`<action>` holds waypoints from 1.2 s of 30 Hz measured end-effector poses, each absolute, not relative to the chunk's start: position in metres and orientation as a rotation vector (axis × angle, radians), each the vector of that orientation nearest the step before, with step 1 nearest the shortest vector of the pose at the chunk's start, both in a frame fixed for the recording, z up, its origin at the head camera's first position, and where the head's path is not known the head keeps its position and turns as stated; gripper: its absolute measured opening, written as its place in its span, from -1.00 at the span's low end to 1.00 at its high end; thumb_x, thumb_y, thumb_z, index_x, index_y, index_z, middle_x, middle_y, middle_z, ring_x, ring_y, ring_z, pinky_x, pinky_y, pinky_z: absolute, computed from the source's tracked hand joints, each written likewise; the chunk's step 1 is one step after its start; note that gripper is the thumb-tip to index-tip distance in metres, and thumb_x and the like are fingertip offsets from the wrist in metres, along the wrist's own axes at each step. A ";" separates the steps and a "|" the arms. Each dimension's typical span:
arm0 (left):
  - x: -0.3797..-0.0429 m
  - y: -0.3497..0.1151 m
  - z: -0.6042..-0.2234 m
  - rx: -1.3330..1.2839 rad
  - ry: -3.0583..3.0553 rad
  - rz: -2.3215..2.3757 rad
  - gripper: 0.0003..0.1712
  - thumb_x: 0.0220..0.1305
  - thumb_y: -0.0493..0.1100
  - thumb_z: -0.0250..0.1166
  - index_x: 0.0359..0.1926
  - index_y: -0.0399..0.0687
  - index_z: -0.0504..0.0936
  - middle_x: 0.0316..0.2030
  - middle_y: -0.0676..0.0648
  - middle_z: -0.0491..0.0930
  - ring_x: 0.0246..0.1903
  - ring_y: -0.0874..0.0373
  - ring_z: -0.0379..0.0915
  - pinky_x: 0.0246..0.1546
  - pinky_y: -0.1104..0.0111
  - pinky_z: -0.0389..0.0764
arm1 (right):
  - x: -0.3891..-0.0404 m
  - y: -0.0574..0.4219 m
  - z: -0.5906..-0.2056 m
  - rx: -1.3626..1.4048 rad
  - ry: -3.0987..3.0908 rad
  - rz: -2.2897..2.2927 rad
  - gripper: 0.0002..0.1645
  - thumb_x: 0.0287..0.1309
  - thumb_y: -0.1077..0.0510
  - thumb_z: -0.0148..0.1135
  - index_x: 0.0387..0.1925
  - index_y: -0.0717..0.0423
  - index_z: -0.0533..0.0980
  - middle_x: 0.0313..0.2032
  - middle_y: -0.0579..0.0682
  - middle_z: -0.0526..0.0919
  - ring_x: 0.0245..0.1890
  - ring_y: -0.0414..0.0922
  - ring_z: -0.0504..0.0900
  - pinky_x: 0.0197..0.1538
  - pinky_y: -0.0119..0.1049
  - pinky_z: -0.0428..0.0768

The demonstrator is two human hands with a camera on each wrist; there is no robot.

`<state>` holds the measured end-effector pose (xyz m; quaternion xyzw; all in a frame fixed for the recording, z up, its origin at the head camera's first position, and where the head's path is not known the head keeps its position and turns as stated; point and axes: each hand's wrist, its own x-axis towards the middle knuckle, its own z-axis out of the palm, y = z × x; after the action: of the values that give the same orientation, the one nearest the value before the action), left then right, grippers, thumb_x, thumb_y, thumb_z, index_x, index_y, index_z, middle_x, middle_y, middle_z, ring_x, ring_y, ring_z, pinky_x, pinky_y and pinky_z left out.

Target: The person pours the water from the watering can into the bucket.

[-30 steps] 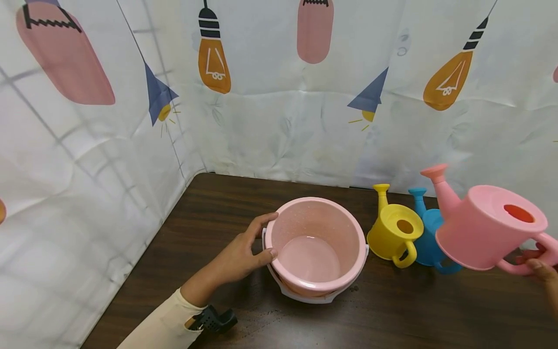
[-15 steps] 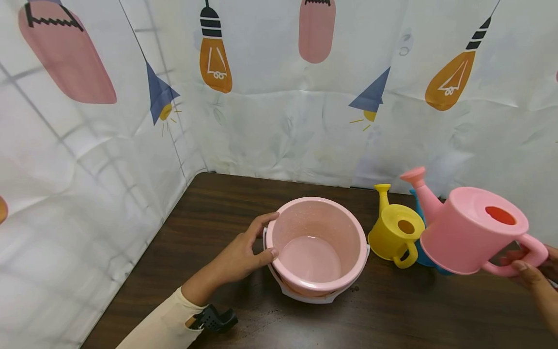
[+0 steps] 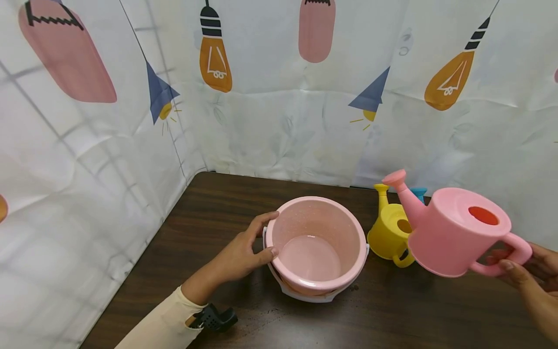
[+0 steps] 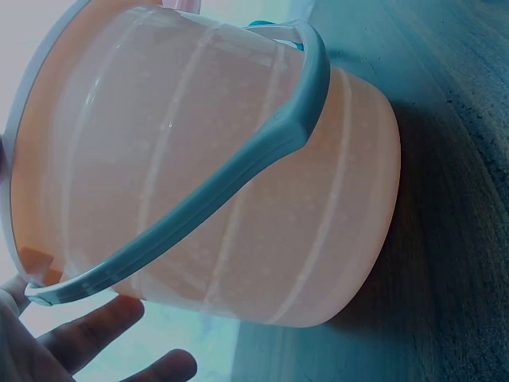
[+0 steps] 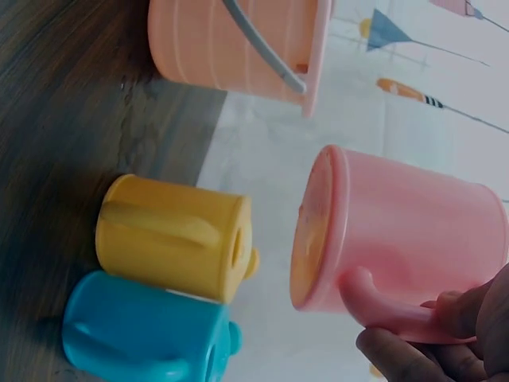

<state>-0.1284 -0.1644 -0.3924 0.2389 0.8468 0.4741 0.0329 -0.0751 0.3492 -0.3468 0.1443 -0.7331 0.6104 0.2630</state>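
My left hand [image 3: 241, 252] holds the left side of a pink bucket [image 3: 320, 286], thumb and index finger on its rim. The left wrist view shows its other fingers spread beside the wall, near the end of the lowered bucket handle [image 4: 231, 187]. Off the table at the right, a pink watering can [image 3: 449, 232] hangs from my right hand [image 3: 529, 276], which grips its handle. Its spout points left and up. The bucket's inner wall has small droplets; whether water covers the bottom, I cannot tell.
A yellow watering can [image 3: 385, 237] stands right of the bucket, partly behind the pink one. Beside it is a blue watering can [image 5: 143, 334], mostly hidden in the head view. Wet specks dot the dark wooden table [image 3: 283, 329]. A patterned curtain [image 3: 270, 131] hangs behind.
My right hand has carried the pink watering can leftward, so it now overlaps the yellow can and hides most of the blue one. The left hand and bucket stay put.
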 end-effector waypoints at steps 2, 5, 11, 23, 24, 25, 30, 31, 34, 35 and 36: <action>-0.128 -0.164 -0.391 0.734 2.602 1.464 -0.14 0.33 0.19 0.28 0.55 0.43 0.10 0.14 -0.04 0.53 0.20 -0.05 0.44 0.06 -0.18 0.46 | -0.075 0.346 -0.346 0.474 -1.933 1.736 -0.53 0.27 0.67 0.00 0.12 0.35 0.54 -0.17 -0.02 0.77 -0.22 -0.28 0.77 -0.22 -0.50 0.60; -0.129 -0.164 -0.393 0.744 2.600 1.472 -0.14 0.33 0.17 0.29 0.55 0.41 0.10 0.11 -0.04 0.54 0.19 -0.04 0.45 0.05 -0.16 0.47 | -0.076 0.342 -0.345 0.597 -1.862 1.838 -0.54 0.28 0.68 -0.02 0.16 0.48 0.49 -0.15 0.05 0.77 -0.19 -0.22 0.78 -0.17 -0.46 0.61; -0.130 -0.164 -0.395 0.738 2.599 1.471 -0.14 0.33 0.15 0.29 0.55 0.41 0.10 0.09 -0.02 0.55 0.18 -0.04 0.45 0.04 -0.15 0.47 | -0.079 0.336 -0.340 0.739 -1.874 1.877 -0.58 0.29 0.68 -0.06 0.17 0.66 0.39 -0.15 0.11 0.74 -0.19 -0.16 0.78 -0.11 -0.40 0.62; -0.128 -0.164 -0.393 0.725 2.599 1.477 -0.14 0.32 0.14 0.29 0.55 0.41 0.11 0.08 -0.02 0.55 0.19 -0.05 0.45 0.07 -0.16 0.46 | -0.082 0.320 -0.331 0.939 -1.795 1.940 -0.62 0.26 0.71 -0.05 0.12 0.82 0.30 -0.11 0.28 0.67 -0.18 -0.03 0.77 -0.05 -0.32 0.63; -0.128 -0.163 -0.393 0.726 2.596 1.480 -0.14 0.32 0.14 0.29 0.55 0.41 0.11 0.08 -0.02 0.55 0.19 -0.05 0.45 0.07 -0.17 0.46 | -0.082 0.318 -0.330 0.950 -1.800 1.939 -0.60 0.27 0.71 -0.05 0.14 0.82 0.29 -0.11 0.28 0.66 -0.19 -0.03 0.78 -0.05 -0.32 0.63; -0.128 -0.163 -0.393 0.725 2.595 1.481 -0.15 0.32 0.14 0.29 0.55 0.41 0.11 0.07 -0.02 0.55 0.19 -0.05 0.44 0.07 -0.18 0.45 | -0.082 0.316 -0.329 0.982 -1.791 1.953 -0.58 0.26 0.72 -0.07 0.16 0.82 0.27 -0.10 0.30 0.65 -0.18 0.00 0.78 -0.04 -0.29 0.63; -0.127 -0.164 -0.393 0.723 2.588 1.485 -0.15 0.32 0.14 0.29 0.54 0.41 0.11 0.07 -0.04 0.55 0.20 -0.06 0.44 0.07 -0.17 0.45 | -0.083 0.310 -0.324 1.061 -1.825 1.927 -0.56 0.28 0.71 -0.07 0.18 0.82 0.24 -0.10 0.33 0.62 -0.18 0.05 0.78 -0.02 -0.26 0.62; -0.127 -0.164 -0.393 0.722 2.587 1.485 -0.15 0.32 0.14 0.29 0.54 0.41 0.11 0.08 -0.04 0.55 0.20 -0.06 0.44 0.07 -0.17 0.45 | -0.082 0.309 -0.323 1.059 -1.842 1.908 -0.56 0.28 0.71 -0.06 0.18 0.82 0.25 -0.10 0.33 0.62 -0.18 0.03 0.78 -0.02 -0.27 0.62; -0.127 -0.164 -0.393 0.724 2.583 1.489 -0.14 0.32 0.15 0.29 0.55 0.41 0.11 0.08 -0.04 0.55 0.20 -0.05 0.44 0.07 -0.15 0.45 | -0.080 0.307 -0.322 1.006 -1.929 1.845 -0.56 0.28 0.70 -0.04 0.18 0.79 0.28 -0.09 0.29 0.64 -0.19 -0.02 0.79 -0.03 -0.32 0.62; -0.127 -0.164 -0.393 0.724 2.583 1.488 -0.14 0.32 0.15 0.29 0.55 0.42 0.11 0.08 -0.03 0.54 0.20 -0.05 0.44 0.07 -0.15 0.46 | -0.079 0.307 -0.322 0.991 -1.952 1.835 -0.56 0.27 0.70 -0.04 0.18 0.78 0.28 -0.08 0.28 0.65 -0.19 -0.02 0.79 -0.04 -0.32 0.62; -0.127 -0.164 -0.393 0.727 2.583 1.489 -0.14 0.32 0.15 0.29 0.55 0.41 0.11 0.08 -0.03 0.55 0.20 -0.05 0.44 0.07 -0.14 0.46 | -0.079 0.306 -0.321 0.971 -1.981 1.823 -0.56 0.27 0.71 -0.05 0.19 0.76 0.29 -0.08 0.26 0.65 -0.19 -0.04 0.79 -0.04 -0.33 0.62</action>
<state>-0.1275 -0.1636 -0.3932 0.2366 0.8412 0.4849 0.0362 -0.0789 0.3063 -0.3212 0.3359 -0.6855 0.6308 0.1396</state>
